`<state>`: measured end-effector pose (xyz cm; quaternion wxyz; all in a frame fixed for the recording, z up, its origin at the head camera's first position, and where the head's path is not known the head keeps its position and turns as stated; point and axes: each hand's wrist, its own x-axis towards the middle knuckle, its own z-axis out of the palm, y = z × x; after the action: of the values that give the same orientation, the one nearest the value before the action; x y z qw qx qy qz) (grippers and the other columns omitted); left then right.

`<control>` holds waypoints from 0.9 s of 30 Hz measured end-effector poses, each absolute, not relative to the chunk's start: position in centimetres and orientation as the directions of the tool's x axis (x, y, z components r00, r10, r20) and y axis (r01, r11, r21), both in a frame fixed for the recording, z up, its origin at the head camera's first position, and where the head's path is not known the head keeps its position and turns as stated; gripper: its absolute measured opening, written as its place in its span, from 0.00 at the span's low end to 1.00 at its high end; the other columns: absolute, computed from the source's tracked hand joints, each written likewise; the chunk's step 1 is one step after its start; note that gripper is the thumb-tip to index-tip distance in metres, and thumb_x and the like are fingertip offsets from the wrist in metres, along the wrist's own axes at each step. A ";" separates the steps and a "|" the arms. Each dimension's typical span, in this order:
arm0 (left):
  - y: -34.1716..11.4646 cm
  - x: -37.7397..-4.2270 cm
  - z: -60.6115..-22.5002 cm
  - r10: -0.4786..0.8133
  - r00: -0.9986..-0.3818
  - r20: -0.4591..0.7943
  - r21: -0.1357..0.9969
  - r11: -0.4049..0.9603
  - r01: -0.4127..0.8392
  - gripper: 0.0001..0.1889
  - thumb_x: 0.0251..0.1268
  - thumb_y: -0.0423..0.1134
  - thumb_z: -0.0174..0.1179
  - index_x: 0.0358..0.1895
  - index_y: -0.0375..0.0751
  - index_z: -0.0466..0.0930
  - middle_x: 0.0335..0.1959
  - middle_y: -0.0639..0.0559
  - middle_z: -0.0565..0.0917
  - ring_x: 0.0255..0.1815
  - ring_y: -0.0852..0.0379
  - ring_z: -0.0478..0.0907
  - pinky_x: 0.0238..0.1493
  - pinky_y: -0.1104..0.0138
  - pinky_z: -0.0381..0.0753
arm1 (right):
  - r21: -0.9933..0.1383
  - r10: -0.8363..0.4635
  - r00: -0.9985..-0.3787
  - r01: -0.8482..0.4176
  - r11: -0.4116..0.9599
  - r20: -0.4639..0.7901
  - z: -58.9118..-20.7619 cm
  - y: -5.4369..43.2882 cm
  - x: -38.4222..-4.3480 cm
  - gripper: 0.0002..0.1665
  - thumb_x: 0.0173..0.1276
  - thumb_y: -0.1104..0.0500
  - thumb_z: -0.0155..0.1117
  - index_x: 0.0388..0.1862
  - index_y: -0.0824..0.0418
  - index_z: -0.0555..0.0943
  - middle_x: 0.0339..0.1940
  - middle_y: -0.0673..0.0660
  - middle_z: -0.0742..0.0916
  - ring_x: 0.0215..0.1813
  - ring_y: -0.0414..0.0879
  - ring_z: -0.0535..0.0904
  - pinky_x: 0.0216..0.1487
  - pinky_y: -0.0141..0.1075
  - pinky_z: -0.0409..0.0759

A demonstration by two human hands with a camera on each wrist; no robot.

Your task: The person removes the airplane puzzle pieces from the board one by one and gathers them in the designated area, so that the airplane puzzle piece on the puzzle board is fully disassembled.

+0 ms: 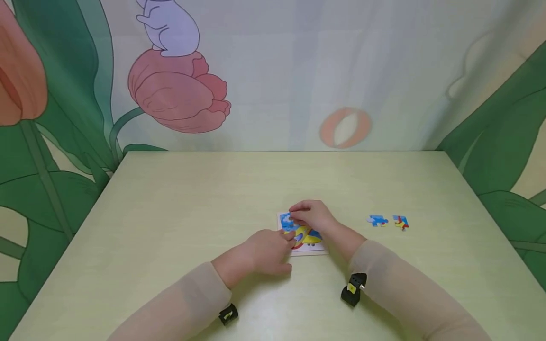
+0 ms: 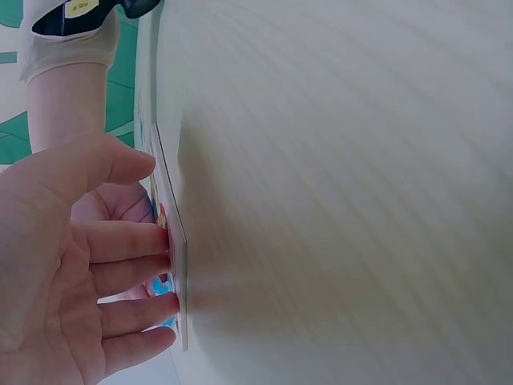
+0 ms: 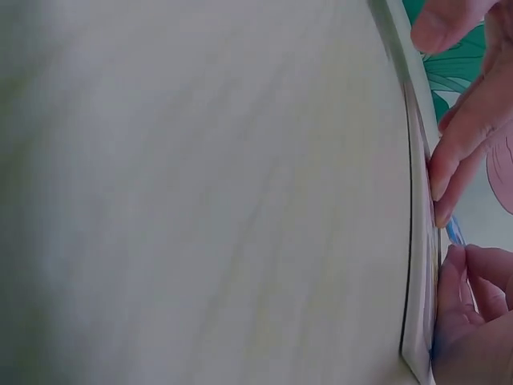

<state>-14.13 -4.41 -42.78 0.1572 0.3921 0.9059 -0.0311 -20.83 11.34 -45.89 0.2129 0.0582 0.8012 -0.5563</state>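
A jigsaw board (image 1: pixel 309 252) with a white border and a yellow airplane on blue sky lies flat on the table, partly covered by both hands. My left hand (image 1: pixel 268 251) rests its straight fingertips on the board's left part; the left wrist view shows those fingers (image 2: pixel 132 277) spread against its edge. Over the board's upper part, my right hand (image 1: pixel 315 218) pinches a blue puzzle piece (image 3: pixel 455 231) between thumb and fingertips, tilted up from the board. Most of that piece is hidden by the fingers.
Two loose puzzle pieces lie right of the board: a mostly blue one (image 1: pixel 377 220) and a blue, yellow and red one (image 1: pixel 401 222). The pale wooden table (image 1: pixel 192 199) ends at a printed curtain (image 1: pixel 273 94) behind.
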 end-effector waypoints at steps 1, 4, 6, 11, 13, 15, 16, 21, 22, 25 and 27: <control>-4.4 -14.2 -42.8 0.702 -0.642 -0.308 0.064 0.689 0.722 0.32 0.60 0.57 0.53 0.64 0.41 0.71 0.66 0.49 0.68 0.64 0.51 0.67 0.53 0.63 0.74 | -0.864 -0.144 -0.903 0.327 0.384 -0.406 -45.9 11.4 -20.9 0.11 0.64 0.63 0.62 0.45 0.64 0.82 0.41 0.58 0.85 0.41 0.45 0.83 0.46 0.34 0.79; -4.3 -14.2 -42.8 0.703 -0.641 -0.309 0.059 0.687 0.725 0.31 0.61 0.56 0.52 0.63 0.41 0.71 0.66 0.49 0.68 0.64 0.50 0.67 0.53 0.63 0.74 | -0.858 -0.150 -0.902 0.319 0.402 -0.405 -45.5 11.8 -20.8 0.10 0.64 0.64 0.62 0.44 0.64 0.83 0.40 0.57 0.86 0.41 0.45 0.83 0.46 0.34 0.79; -4.4 -14.3 -42.8 0.703 -0.641 -0.310 0.056 0.686 0.725 0.31 0.61 0.56 0.52 0.63 0.41 0.71 0.66 0.48 0.68 0.64 0.50 0.68 0.53 0.63 0.74 | -0.859 -0.151 -0.901 0.319 0.401 -0.406 -45.2 12.0 -20.8 0.10 0.64 0.64 0.62 0.43 0.64 0.83 0.39 0.57 0.85 0.41 0.45 0.83 0.45 0.33 0.79; -4.5 -14.3 -42.7 0.696 -0.646 -0.313 0.062 0.694 0.717 0.30 0.61 0.55 0.52 0.63 0.41 0.72 0.66 0.48 0.68 0.63 0.49 0.68 0.54 0.62 0.73 | -0.864 -0.154 -0.899 0.330 0.380 -0.411 -45.1 12.3 -20.8 0.10 0.64 0.64 0.62 0.44 0.65 0.82 0.41 0.59 0.85 0.42 0.46 0.83 0.44 0.32 0.79; -4.5 -14.2 -42.7 0.694 -0.648 -0.313 0.067 0.697 0.714 0.30 0.61 0.55 0.52 0.63 0.41 0.71 0.66 0.49 0.68 0.63 0.49 0.68 0.55 0.62 0.73 | -0.864 -0.147 -0.896 0.343 0.368 -0.419 -45.5 12.5 -21.0 0.11 0.64 0.63 0.62 0.45 0.65 0.82 0.42 0.59 0.85 0.42 0.46 0.83 0.45 0.33 0.79; -4.5 -14.2 -42.7 0.692 -0.651 -0.312 0.074 0.701 0.709 0.30 0.61 0.55 0.53 0.63 0.41 0.71 0.66 0.49 0.67 0.63 0.50 0.68 0.55 0.63 0.73 | -0.864 -0.142 -0.896 0.348 0.364 -0.420 -45.8 12.7 -21.1 0.12 0.64 0.63 0.62 0.46 0.66 0.82 0.42 0.59 0.85 0.42 0.45 0.83 0.44 0.33 0.79; -4.5 -14.2 -42.7 0.692 -0.651 -0.311 0.076 0.701 0.709 0.30 0.60 0.55 0.53 0.63 0.41 0.71 0.66 0.49 0.67 0.63 0.50 0.68 0.55 0.63 0.72 | -0.864 -0.139 -0.896 0.352 0.360 -0.423 -45.9 12.8 -21.2 0.13 0.64 0.63 0.62 0.46 0.66 0.82 0.42 0.60 0.85 0.41 0.45 0.83 0.44 0.33 0.79; -4.4 -14.2 -42.7 0.693 -0.651 -0.310 0.078 0.701 0.709 0.31 0.61 0.55 0.53 0.63 0.41 0.71 0.66 0.49 0.67 0.64 0.50 0.67 0.55 0.63 0.72 | -0.872 -0.132 -0.896 0.364 0.326 -0.423 -46.0 13.5 -21.2 0.14 0.64 0.64 0.62 0.47 0.68 0.81 0.42 0.60 0.85 0.38 0.43 0.83 0.43 0.32 0.79; -4.4 -14.2 -42.8 0.694 -0.651 -0.308 0.074 0.699 0.711 0.31 0.61 0.55 0.53 0.63 0.41 0.71 0.66 0.49 0.67 0.64 0.50 0.67 0.55 0.63 0.72 | -0.875 -0.131 -0.897 0.364 0.318 -0.421 -45.9 13.6 -21.1 0.14 0.64 0.64 0.62 0.48 0.68 0.81 0.42 0.61 0.85 0.38 0.43 0.83 0.43 0.33 0.79; -4.4 -14.2 -42.9 0.693 -0.652 -0.308 0.075 0.701 0.709 0.31 0.61 0.55 0.53 0.63 0.41 0.71 0.66 0.49 0.67 0.64 0.51 0.67 0.55 0.63 0.72 | -0.879 -0.132 -0.901 0.357 0.316 -0.413 -45.7 14.1 -21.0 0.15 0.64 0.63 0.62 0.48 0.68 0.80 0.43 0.61 0.85 0.39 0.43 0.83 0.44 0.33 0.79; -4.4 -14.2 -42.9 0.690 -0.654 -0.310 0.084 0.705 0.704 0.31 0.61 0.55 0.53 0.64 0.41 0.71 0.67 0.50 0.67 0.64 0.51 0.67 0.56 0.63 0.72 | -0.877 -0.134 -0.904 0.345 0.334 -0.407 -45.5 14.5 -20.9 0.15 0.65 0.62 0.62 0.49 0.67 0.80 0.44 0.61 0.85 0.40 0.44 0.82 0.44 0.33 0.79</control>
<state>-14.21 -4.38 -42.95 0.1614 0.3835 0.9091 -0.0219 -20.86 14.50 -45.52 0.2090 0.0669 0.7895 -0.5732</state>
